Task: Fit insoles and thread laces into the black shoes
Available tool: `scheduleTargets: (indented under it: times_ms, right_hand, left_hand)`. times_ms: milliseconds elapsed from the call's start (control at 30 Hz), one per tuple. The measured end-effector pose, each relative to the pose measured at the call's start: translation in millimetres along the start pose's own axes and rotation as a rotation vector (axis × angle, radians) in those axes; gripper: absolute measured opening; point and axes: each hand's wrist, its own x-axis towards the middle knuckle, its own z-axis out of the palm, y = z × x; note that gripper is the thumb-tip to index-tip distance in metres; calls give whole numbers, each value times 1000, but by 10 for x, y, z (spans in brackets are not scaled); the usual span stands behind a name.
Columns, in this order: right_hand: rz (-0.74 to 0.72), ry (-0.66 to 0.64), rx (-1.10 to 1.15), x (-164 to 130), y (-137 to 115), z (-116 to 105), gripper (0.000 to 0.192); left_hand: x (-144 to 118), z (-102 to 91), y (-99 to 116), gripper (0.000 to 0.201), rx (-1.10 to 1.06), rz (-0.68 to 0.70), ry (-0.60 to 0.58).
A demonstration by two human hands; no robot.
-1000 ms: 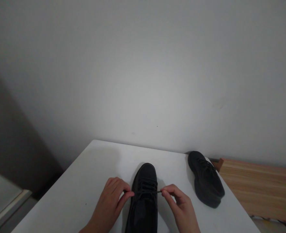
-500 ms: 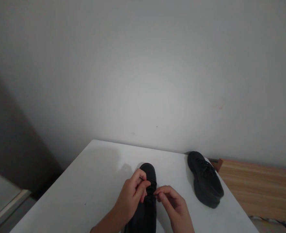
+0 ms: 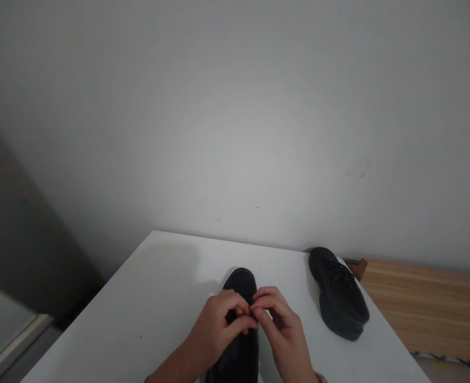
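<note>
A black lace-up shoe (image 3: 241,279) stands on the white table in front of me, its toe pointing toward the wall. Over its lacing, my left hand (image 3: 225,322) pinches thumb and fingers together on the black shoelace. From the right side, my right hand (image 3: 278,324) pinches at the lace too, its fingertips meeting those of the left hand. The lace itself is mostly hidden by the fingers and hard to pick out against the dark shoe. A second black shoe (image 3: 341,298), its lace tied, lies apart to the right.
The white table (image 3: 139,308) backs against a pale wall (image 3: 235,133). The second shoe rests near the table's right edge. Beyond that edge is a wood-grain board (image 3: 430,303). A dark area lies at the far left.
My hands have come together over the lacing; they were apart on either side of it. The left hand has turned lower and the right has moved inward. Neither shoe has visibly moved.
</note>
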Motion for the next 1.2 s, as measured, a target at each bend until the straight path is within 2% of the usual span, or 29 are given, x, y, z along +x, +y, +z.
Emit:
scheduleTargets:
  times_ms: [133, 233, 300, 400, 500, 600, 700, 833, 933, 1033, 1200]
  right_hand:
    - [-8, -47, -6, 19, -10, -4, 10]
    - [-27, -103, -113, 19, -7, -54, 18]
    - [-33, -143, -182, 15, -10, -95, 8]
    - [-55, -105, -248, 7, -43, -145, 13]
    - [-146, -44, -300, -3, -96, -168, 11]
    - [-262, -48, -347, -33, -109, -182, 14]
    - [-362, -124, -393, -91, -51, -212, 23]
    - [-451, -245, -475, -165, 37, -259, 30]
    - [-447, -280, -516, -179, 29, -263, 27]
    - [-374, -276, -501, -171, -18, -230, 24]
    - [-238, -181, -379, -205, -18, -86, 36]
  left_hand:
    - [-21, -19, 3, 15, -64, 0, -16]
    - [-19, -17, -4, 17, -88, 24, -14]
    - [-18, -9, -7, 19, -69, 36, -4]
    - [-23, 2, -5, 18, -36, 50, 20]
    - [-27, -9, -4, 17, -21, 54, 37]
    - [-28, -38, -5, 19, -68, 3, 14]
    - [-43, -55, -17, 14, -106, -52, 8]
    - [-80, -36, -65, 6, -83, 2, 14]
    - [-95, -11, -99, 7, -76, 59, 21]
    - [-95, -10, -88, 11, -58, 105, 23]
    - [-107, -61, 8, 18, 106, 203, -32]
